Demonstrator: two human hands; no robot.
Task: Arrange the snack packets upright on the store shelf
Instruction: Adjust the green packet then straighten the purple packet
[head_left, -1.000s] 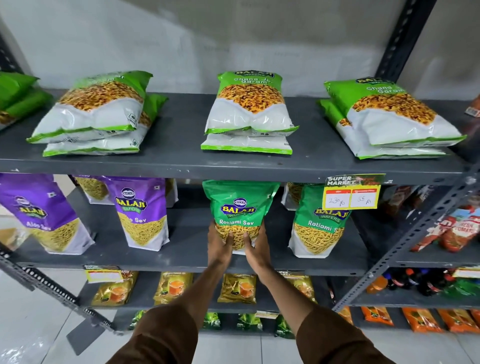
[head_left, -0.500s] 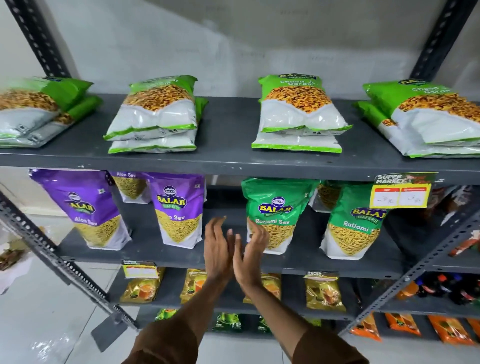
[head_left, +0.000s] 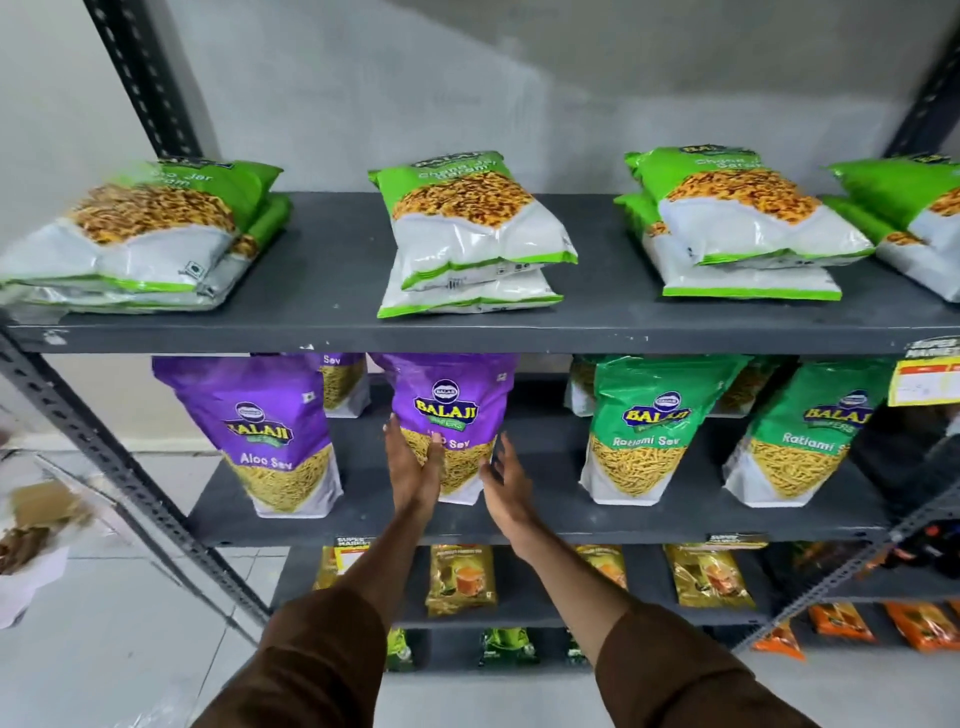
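Open left hand (head_left: 415, 470) lay flat against the upright purple Aloo Sev packet (head_left: 451, 415) on the middle shelf (head_left: 561, 512), hiding its lower left; open right hand (head_left: 506, 475) stood just beside it, contact unclear.

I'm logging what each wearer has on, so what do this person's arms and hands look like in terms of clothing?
Both arms wear long brown sleeves, the left sleeve and the right sleeve, pushed up so the forearms are bare. The left hand and right hand are bare: no gloves, and no rings, watch or bracelet can be seen.
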